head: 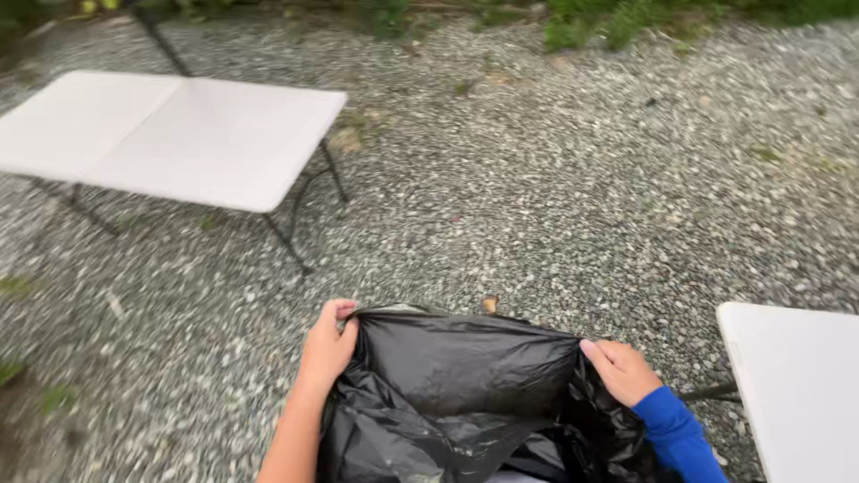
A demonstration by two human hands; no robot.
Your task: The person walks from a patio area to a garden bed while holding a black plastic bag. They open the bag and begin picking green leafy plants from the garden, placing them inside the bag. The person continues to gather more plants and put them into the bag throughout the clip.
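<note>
Left hand (327,344) has its grip clamped on the rim of a black rubbish bag (456,394); right hand (622,368) likewise, opposite side. Bag mouth held open above gravel ground (555,197), white folding counter (170,134) well apart.

You hold a glossy black plastic bag (456,394), its crinkled folds catching dull grey highlights, with your bare left hand (327,344) on one edge of its mouth and your right hand (622,368), which comes out of a bright blue sleeve (677,438), on the other. Under you the gravel (573,206) is a speckled mix of grey, white and darker stones, with green weeds (626,22) along the far edge. The folding table (170,134) to your left has a plain white top on thin black legs, and the second table (796,385) at your right is the same flat white.
</note>
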